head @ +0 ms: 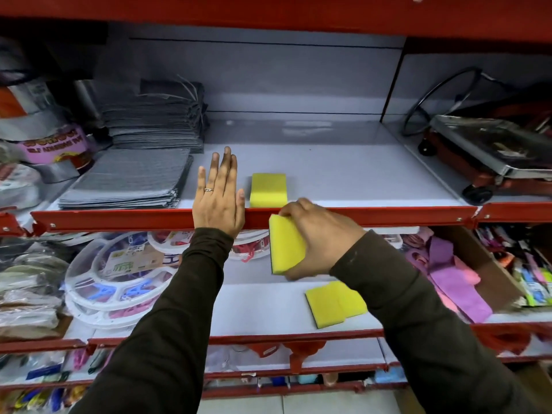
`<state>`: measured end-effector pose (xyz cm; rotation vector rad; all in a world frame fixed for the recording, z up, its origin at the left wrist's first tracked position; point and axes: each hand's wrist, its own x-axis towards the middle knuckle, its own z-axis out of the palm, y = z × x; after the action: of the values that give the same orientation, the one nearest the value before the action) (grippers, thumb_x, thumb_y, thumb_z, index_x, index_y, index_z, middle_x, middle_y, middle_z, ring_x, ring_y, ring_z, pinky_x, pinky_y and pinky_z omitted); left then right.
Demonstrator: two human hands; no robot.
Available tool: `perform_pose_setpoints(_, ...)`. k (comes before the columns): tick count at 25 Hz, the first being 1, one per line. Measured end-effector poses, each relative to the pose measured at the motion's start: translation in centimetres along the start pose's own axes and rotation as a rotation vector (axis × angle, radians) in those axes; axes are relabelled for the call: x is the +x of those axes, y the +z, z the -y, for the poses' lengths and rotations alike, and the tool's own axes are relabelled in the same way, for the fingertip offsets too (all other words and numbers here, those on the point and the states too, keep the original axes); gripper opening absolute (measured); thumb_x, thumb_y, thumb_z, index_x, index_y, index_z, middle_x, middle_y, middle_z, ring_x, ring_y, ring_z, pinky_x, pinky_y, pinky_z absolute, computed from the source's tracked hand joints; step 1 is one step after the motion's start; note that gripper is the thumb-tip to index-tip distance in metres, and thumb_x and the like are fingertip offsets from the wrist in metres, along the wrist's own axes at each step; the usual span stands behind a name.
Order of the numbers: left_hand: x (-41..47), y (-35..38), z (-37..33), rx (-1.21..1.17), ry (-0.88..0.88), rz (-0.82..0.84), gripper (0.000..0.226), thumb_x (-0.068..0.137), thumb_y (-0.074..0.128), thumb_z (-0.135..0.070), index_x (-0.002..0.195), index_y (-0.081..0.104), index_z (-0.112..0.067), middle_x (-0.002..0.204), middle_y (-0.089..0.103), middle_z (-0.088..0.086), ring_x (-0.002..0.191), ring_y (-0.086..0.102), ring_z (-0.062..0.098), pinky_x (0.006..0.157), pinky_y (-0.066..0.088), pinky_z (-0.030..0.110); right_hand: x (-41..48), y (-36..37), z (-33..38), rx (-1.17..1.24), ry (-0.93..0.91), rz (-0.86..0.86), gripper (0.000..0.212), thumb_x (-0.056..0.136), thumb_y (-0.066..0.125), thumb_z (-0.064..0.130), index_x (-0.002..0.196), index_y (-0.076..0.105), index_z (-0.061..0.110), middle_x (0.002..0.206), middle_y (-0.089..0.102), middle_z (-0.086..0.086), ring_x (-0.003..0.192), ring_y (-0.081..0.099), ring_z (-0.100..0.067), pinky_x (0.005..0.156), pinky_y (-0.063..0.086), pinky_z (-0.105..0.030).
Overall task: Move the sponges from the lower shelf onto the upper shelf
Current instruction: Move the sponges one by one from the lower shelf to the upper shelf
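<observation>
One yellow sponge [268, 190] lies on the grey upper shelf [343, 174], near its red front rail. My left hand [218, 192] rests flat on that rail just left of the sponge, fingers spread, holding nothing. My right hand [318, 237] grips a second yellow sponge [285, 248] with a dark underside, in front of the rail and just below it. Two more yellow sponges [334, 303] lie overlapping on the lower shelf [263, 309], under my right forearm.
Stacks of grey cloths [125, 180] fill the upper shelf's left side, with tape rolls beyond them. A red wheeled trolley [490, 150] stands at its right. White plastic peg racks [119, 279] sit left on the lower shelf, pink and purple cloths [448, 273] at the right.
</observation>
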<state>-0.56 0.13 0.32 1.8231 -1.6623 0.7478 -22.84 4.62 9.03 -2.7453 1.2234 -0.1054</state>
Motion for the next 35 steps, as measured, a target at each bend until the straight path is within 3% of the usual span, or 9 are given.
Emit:
perform_pose_setpoints(2,0.0,0.0,0.0,0.006,0.001,0.002,0.062,0.101,0.019,-0.031,0.156,0.023,-0.002,0.165,0.021,0.013,0.153,0.016,0.029,0.126,-0.004,0.04,0.5,-2.7,-1.1,-0.006,0.009,-0.072,0.102,0.051,0.085,0.05,0.137,0.039,0.019,0.13,0.048,-0.004,0.119,0.052,-0.024,0.098,0.048,-0.035)
perform_pose_setpoints(5,0.1,0.0,0.0,0.008,-0.002,0.006,0.062,0.101,0.019,-0.031,0.156,0.022,-0.002,0.165,0.02,0.013,0.154,0.015,0.028,0.127,-0.004,0.04,3.4,-5.3,-4.3,-0.021,0.07,-0.13,0.108,0.05,0.084,0.049,0.142,0.038,0.016,0.133,0.046,-0.01,0.124,0.049,-0.03,0.103,0.046,-0.042)
perform_pose_setpoints(10,0.0,0.2,0.2,0.018,0.012,-0.02,0.062,0.1,0.022,-0.03,0.155,0.025,-0.001,0.164,0.023,0.015,0.153,0.017,0.03,0.127,-0.005,0.039,9.4,-4.7,-8.6,-0.091,0.161,0.095,0.107,0.063,0.083,0.047,0.149,0.03,0.01,0.149,0.038,-0.013,0.137,0.04,-0.031,0.112,0.037,-0.039)
perform_pose_setpoints(14,0.1,0.3,0.2,0.018,0.016,-0.036,0.062,0.099,0.024,-0.029,0.155,0.026,-0.001,0.163,0.024,0.015,0.153,0.017,0.03,0.127,-0.003,0.04,11.8,-3.6,-9.3,-0.081,0.137,0.251,0.096,0.07,0.079,0.043,0.149,0.031,0.018,0.154,0.037,-0.005,0.139,0.038,-0.025,0.113,0.035,-0.035)
perform_pose_setpoints(18,0.0,0.4,0.2,0.015,0.016,-0.044,0.062,0.099,0.024,-0.029,0.154,0.027,-0.001,0.163,0.025,0.015,0.153,0.018,0.03,0.127,-0.003,0.04,12.1,-3.6,-9.6,-0.066,0.103,0.27,0.092,0.068,0.081,0.043,0.146,0.034,0.025,0.15,0.043,-0.001,0.134,0.044,-0.024,0.11,0.04,-0.037)
perform_pose_setpoints(22,-0.1,0.4,0.1,0.021,0.012,-0.046,0.062,0.099,0.024,-0.028,0.154,0.027,-0.001,0.163,0.025,0.014,0.153,0.018,0.03,0.127,0.0,0.041,10.2,-4.3,-9.3,0.024,0.062,0.109,0.09,0.061,0.085,0.048,0.139,0.044,0.028,0.145,0.048,-0.001,0.131,0.047,-0.024,0.107,0.042,-0.036)
perform_pose_setpoints(28,-0.1,0.2,-0.1,0.031,0.014,-0.044,0.062,0.099,0.023,-0.028,0.154,0.028,-0.001,0.162,0.027,0.015,0.152,0.021,0.03,0.127,0.0,0.041,3.9,-4.6,-7.5,0.141,-0.048,-0.09,0.058,0.064,0.082,0.041,0.116,0.059,0.032,0.111,0.06,0.005,0.088,0.061,-0.017,0.083,0.052,-0.034)
perform_pose_setpoints(31,-0.2,0.2,-0.2,0.028,0.014,-0.04,0.061,0.099,0.021,-0.028,0.154,0.028,-0.001,0.163,0.027,0.015,0.152,0.021,0.03,0.127,-0.002,0.04,0.6,-2.3,-6.7,0.193,-0.082,-0.044,0.054,0.064,0.082,0.034,0.113,0.061,0.03,0.105,0.062,0.006,0.082,0.058,-0.012,0.079,0.051,-0.028)
perform_pose_setpoints(35,-0.2,0.4,0.0,0.043,0.008,-0.041,0.062,0.099,0.021,-0.028,0.155,0.025,-0.002,0.164,0.025,0.014,0.153,0.019,0.029,0.126,-0.005,0.039,-1.1,4.2,-7.2,0.21,-0.043,0.182,0.067,0.066,0.084,0.035,0.125,0.055,0.025,0.12,0.06,-0.001,0.102,0.057,-0.017,0.088,0.048,-0.029)
